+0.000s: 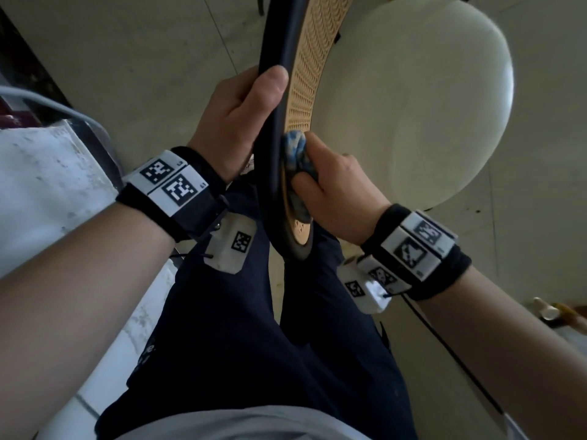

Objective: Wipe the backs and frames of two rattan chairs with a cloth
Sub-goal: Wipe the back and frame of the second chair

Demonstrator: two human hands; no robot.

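Left hand (235, 112) grips the dark chair frame (270, 147) steady at centre frame; right hand (330, 188) presses a bunched blue cloth (297, 154) against the rattan back (309, 74).

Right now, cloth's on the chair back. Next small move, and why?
Probably slide the right hand and its blue cloth up along the rattan panel beside the dark frame. The cloth sits low on the curved back, with most of the weave above it, and the left hand already grips the frame to steady the chair.
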